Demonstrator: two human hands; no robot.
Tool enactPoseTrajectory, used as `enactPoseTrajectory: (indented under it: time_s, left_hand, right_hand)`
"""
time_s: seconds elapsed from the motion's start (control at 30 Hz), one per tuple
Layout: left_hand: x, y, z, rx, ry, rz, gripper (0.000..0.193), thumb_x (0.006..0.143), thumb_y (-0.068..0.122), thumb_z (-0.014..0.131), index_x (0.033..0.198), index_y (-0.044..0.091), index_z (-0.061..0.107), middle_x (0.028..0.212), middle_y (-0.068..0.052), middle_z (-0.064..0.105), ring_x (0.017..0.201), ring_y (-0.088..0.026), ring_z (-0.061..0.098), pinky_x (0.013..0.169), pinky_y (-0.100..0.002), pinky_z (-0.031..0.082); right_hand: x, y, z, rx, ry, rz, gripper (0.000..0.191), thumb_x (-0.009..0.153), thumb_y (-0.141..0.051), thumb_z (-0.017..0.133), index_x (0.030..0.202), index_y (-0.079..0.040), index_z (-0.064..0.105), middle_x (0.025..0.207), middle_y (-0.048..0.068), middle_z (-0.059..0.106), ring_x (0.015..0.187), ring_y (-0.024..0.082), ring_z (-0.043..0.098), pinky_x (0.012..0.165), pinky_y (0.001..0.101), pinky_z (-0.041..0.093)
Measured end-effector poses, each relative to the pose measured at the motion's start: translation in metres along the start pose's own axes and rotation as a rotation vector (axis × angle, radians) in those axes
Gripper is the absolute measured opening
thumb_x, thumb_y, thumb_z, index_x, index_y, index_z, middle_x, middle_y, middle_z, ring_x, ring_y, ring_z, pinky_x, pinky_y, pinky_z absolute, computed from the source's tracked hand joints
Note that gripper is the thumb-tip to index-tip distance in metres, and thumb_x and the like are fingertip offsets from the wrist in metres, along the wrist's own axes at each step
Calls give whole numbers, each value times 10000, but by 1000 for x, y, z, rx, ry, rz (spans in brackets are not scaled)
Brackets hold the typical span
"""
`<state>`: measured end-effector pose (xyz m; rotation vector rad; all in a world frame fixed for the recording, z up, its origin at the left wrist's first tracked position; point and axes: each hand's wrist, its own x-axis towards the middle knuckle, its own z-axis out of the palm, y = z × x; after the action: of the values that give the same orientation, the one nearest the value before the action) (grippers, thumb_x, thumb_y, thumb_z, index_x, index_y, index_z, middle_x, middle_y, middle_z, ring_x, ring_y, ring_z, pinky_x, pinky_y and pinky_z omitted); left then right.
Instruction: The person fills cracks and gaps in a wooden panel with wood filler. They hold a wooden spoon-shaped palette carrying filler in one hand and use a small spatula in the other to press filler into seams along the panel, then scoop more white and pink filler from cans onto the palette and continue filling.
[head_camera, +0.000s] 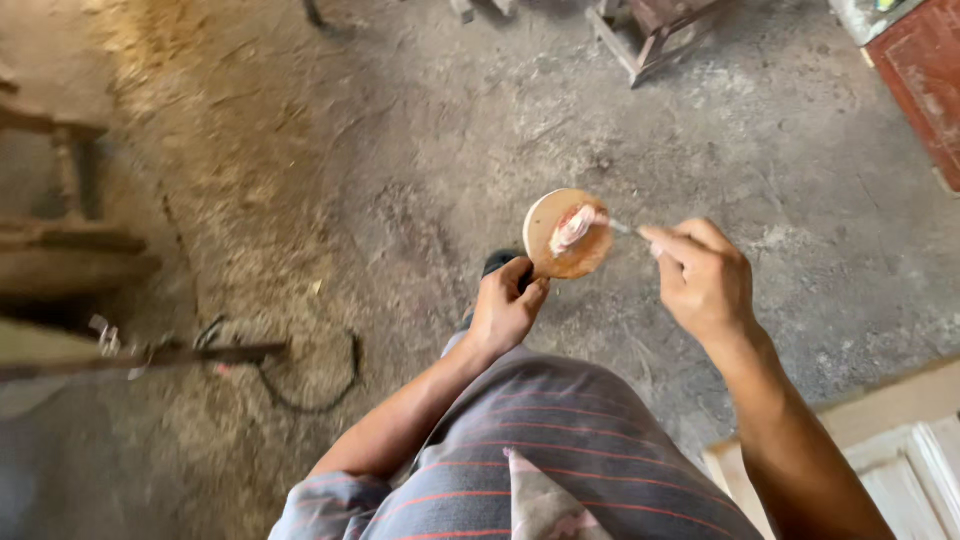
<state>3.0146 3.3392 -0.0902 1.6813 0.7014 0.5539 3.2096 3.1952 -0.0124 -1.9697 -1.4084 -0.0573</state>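
Daylight — soft, even | shadows faint | left edge blurred, dim — wide-angle stretch at corners

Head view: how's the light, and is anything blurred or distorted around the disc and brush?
Head view: soft daylight, brightest on the sawdust floor upper left; the round wooden disc in the left hand is fairly sharp, the brush tip from the right hand is smeared; edges curve from a wide lens.

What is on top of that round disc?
A pinkish paste lies on the disc, worked by a thin tool in the right hand. The left hand hides the disc's lower edge.
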Motion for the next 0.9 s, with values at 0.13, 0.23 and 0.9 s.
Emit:
enactPoseTrajectory:
  time_s: [0.13,0.23,0.9]
  left_hand:
    - [150,3,17,-128,-112,-83,183,923,160,622,858,-7,586,662,-50,496,621,-85,441,516,-324,394]
    - [238,21,34,-106,-182,-109,184,913,169,621,854,-1,586,628,-72,519,595,-95,468,512,-336,412]
    - [578,95,366,62,-495,49,165,906,111,642,829,-23,584,639,-123,528,593,-137,489,523,-362,442]
  right_hand:
    - [79,50,52,18,184,153,244,947,33,691,1185,-5,725,925,143,648,771,279,657,680,353,514]
    - [112,90,58,26,201,210,259,929,62,667,1168,-16,727,920,130,659,773,261,672,684,340,527]
    - [289,466,-156,-220,183,351,357,859,52,708,1164,-113,794,934,101,603,792,244,604,661,360,501]
